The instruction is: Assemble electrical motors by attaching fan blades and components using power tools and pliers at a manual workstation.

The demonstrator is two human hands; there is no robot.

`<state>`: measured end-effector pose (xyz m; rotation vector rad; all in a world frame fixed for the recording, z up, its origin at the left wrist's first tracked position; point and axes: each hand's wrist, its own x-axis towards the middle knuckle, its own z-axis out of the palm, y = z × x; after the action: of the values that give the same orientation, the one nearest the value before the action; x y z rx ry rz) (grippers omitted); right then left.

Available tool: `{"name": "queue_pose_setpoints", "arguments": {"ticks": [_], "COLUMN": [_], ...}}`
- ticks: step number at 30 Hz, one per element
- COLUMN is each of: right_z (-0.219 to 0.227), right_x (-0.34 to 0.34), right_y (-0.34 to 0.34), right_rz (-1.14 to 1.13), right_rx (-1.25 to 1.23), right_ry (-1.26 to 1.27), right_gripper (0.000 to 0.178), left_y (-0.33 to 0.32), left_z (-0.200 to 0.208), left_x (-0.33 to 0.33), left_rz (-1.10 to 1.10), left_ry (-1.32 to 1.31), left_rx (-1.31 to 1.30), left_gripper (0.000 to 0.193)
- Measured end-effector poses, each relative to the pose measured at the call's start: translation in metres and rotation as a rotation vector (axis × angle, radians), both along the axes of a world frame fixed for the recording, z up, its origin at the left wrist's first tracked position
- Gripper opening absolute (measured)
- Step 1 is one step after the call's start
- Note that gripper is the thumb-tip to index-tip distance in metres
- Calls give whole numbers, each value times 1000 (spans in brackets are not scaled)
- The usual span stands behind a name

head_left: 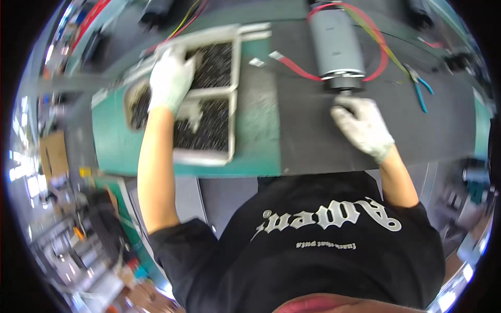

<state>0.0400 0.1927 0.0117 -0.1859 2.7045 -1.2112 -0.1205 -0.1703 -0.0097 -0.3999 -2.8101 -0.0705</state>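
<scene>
My left hand (171,78), in a white glove, reaches into the far compartment of a white divided tray (234,109). Small dark pieces like screws (213,65) fill that compartment; motion blur and the glove hide what the fingertips do. More dark pieces (209,128) lie in the near compartment, with a pale scrap on them. On the right, a grey cylindrical motor (338,47) lies with its shaft end toward me. My right hand (362,125), also gloved, has its fingers closed at the shaft (345,93).
Blue-handled pliers (421,96) lie right of the motor. Red wire (297,70) and yellow-green wire (373,34) loop around it. A small white scrap (256,62) sits beside the tray. Left of the tray is another container of dark pieces (139,107). The bench's front edge (250,175) runs before me.
</scene>
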Motion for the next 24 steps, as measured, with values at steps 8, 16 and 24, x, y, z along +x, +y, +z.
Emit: {"name": "queue_pose_setpoints", "arguments": {"ticks": [8,16,24], "right_z": [35,10,66], "right_x": [-8,-85,-78], "right_y": [87,298,228], "right_rz": [171,-257,-358], "right_rx": [-6,-1001,-1169], "right_ry": [359,189,521], "right_gripper": [35,56,32], "left_y": [-28,19,155], "left_z": [-11,33,40], "left_x": [16,39,145], "left_rz": [76,-60,-401], "left_ry": [-50,-196,-1099], "left_rx": [-110,647,2323], "left_gripper": [30,18,18]}}
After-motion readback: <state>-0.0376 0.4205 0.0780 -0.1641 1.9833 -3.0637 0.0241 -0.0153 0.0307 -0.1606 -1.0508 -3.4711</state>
